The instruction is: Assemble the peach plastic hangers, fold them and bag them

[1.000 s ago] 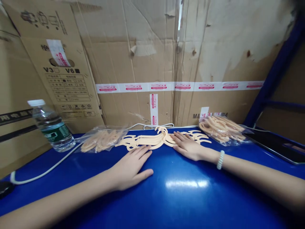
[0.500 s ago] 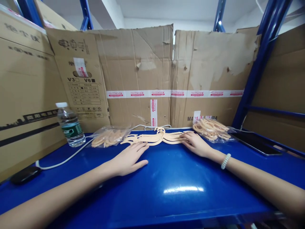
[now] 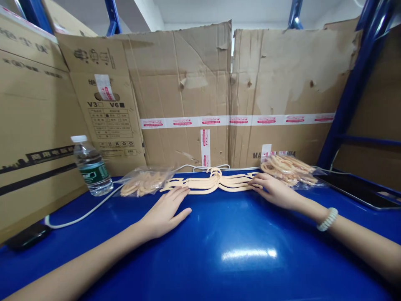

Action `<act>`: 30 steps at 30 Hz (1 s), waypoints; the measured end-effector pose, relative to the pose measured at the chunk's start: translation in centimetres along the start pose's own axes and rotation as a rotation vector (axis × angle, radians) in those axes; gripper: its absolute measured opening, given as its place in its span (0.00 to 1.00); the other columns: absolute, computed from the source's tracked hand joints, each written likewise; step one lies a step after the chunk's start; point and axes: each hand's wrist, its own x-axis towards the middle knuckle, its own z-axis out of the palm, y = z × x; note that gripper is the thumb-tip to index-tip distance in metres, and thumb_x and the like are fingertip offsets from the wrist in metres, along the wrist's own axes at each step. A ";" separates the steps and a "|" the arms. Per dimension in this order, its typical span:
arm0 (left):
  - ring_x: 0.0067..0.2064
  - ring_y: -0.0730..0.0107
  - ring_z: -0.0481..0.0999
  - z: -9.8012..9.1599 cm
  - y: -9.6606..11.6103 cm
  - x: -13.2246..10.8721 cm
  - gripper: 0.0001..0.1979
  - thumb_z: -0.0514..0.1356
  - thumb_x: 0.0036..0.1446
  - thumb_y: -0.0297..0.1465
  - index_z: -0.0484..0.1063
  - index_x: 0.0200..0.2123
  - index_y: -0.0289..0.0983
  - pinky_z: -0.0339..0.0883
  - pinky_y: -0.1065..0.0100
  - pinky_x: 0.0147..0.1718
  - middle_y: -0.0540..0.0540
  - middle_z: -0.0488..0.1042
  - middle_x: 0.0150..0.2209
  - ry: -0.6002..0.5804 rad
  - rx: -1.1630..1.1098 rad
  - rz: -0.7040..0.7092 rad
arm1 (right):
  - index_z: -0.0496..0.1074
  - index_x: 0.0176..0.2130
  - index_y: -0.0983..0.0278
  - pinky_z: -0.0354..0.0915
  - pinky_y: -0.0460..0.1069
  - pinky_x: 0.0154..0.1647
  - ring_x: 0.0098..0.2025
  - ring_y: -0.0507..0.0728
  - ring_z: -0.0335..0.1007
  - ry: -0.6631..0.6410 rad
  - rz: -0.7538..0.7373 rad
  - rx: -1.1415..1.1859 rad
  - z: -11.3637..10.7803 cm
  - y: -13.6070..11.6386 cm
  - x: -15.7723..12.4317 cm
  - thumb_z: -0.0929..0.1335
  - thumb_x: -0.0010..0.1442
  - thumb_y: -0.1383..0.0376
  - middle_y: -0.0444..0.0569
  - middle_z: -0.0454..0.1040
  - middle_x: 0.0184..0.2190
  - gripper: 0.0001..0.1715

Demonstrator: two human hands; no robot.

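Several beige clothes hangers (image 3: pixel 205 184) lie in an overlapping stack on the blue tabletop, their hooks gathered at the middle and pointing away from me. My left hand (image 3: pixel 167 211) lies flat at the stack's left end, fingers stretched over the near hanger's arm and thumb spread apart. At the right end, the fingertips of my right hand (image 3: pixel 275 190) rest on the hanger ends, slightly bent, with the thumb lower. A pale coiled band circles the right wrist. The fingers partly cover both ends of the stack.
Clear bags of beige hangers lie left (image 3: pixel 144 182) and right (image 3: pixel 288 169). A water bottle (image 3: pixel 94 171), a white cable (image 3: pixel 84 217) and a black device (image 3: pixel 28 236) are on the left. A dark tablet-like device (image 3: pixel 360 190) lies right. Cardboard (image 3: pixel 184 96) stands behind.
My right hand has slid a little to the right, to the outer tips of the hangers. My left hand has shifted slightly left. The camera view has moved a little.
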 end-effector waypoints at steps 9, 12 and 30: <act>0.66 0.52 0.57 -0.1 0.0 -0.1 0.30 0.48 0.65 0.44 0.59 0.63 0.29 0.52 0.49 0.64 0.35 0.59 0.65 -0.022 -0.079 -0.014 | 0.71 0.50 0.67 0.65 0.59 0.52 0.49 0.64 0.68 -0.191 0.011 -0.036 -0.2 -0.4 -0.2 0.61 0.62 0.70 0.60 0.72 0.45 0.18; 0.65 0.52 0.60 -0.1 0.0 -0.2 0.29 0.50 0.65 0.43 0.60 0.62 0.31 0.54 0.50 0.63 0.35 0.61 0.64 0.009 -0.085 -0.007 | 0.72 0.49 0.66 0.64 0.59 0.53 0.50 0.64 0.67 -0.217 0.022 -0.031 -0.6 -0.7 -0.2 0.62 0.62 0.69 0.58 0.72 0.46 0.17; 0.47 0.55 0.70 0.6 0.4 -0.4 0.17 0.55 0.61 0.37 0.73 0.48 0.36 0.67 0.52 0.50 0.41 0.67 0.43 0.234 -0.110 -0.054 | 0.70 0.48 0.62 0.62 0.49 0.30 0.32 0.59 0.71 -0.316 0.171 -0.039 -1.1 -2.6 -0.3 0.63 0.62 0.66 0.49 0.75 0.32 0.15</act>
